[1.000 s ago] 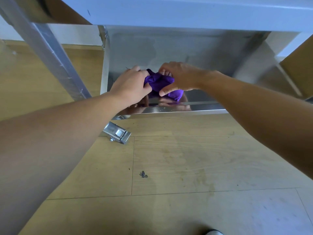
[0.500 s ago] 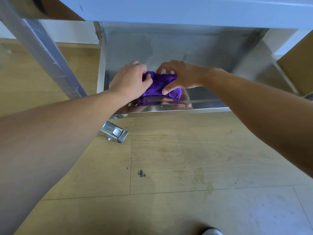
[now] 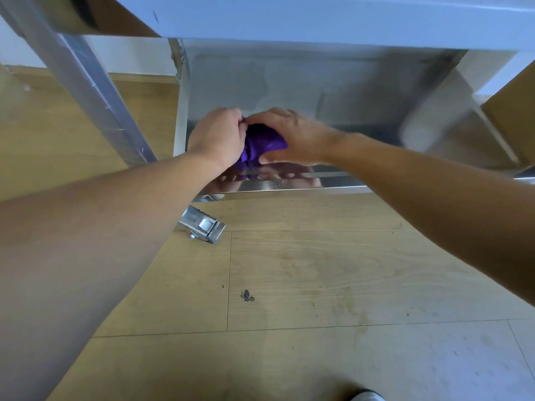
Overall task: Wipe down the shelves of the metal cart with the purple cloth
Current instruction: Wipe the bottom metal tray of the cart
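Left hand [image 3: 217,136] and right hand [image 3: 292,137] both grip bunched purple cloth [image 3: 262,144], fingers curled around it, over the cart's bottom shelf [image 3: 362,111].

The cloth [image 3: 262,146] is held between the left hand [image 3: 217,137] at its 9 o'clock and the right hand [image 3: 295,137] at its 3 o'clock, over the front of the bottom shelf [image 3: 362,91]. A caster [image 3: 202,224] is set on the floor [image 3: 318,270] at the cloth's 7 o'clock
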